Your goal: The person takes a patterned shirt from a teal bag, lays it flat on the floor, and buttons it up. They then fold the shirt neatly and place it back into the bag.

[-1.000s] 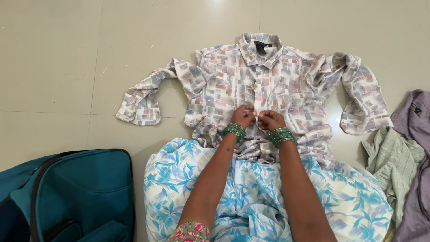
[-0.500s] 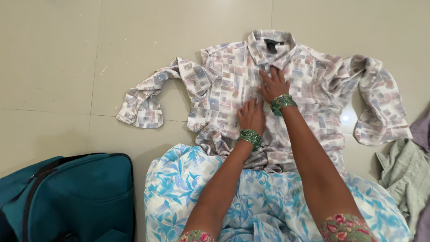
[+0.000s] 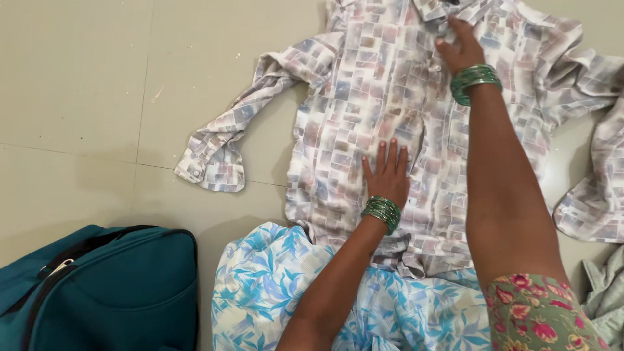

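1. The tiled floor is taking up most of the view, pale and glossy, and I am watching everything else lying on it.
2. The patterned shirt is lying front-up across the far middle of the floor, its placket looking closed down the front. Its left sleeve is bending back toward me, and its right sleeve is trailing off at the right edge.
3. A blue floral skirt is covering the near middle, overlapping the shirt's hem.
4. A teal bag is sitting at the near left, well apart from the shirt.
5. A grey-green garment is peeking in at the near right corner.
6. The left hand is pressing flat on the shirt's lower front, fingers spread, gripping nothing.
7. The right hand is lying palm-down near the collar at the far edge, fingers extended, clasping nothing that I can see.
8. Green bangles are circling both wrists.
9. My reading: the body is looking spread and mostly smooth, so flattening seems well along. Both sleeves are lying crumpled and no fold is showing, so straightening the sleeves and any folding seem to be left.
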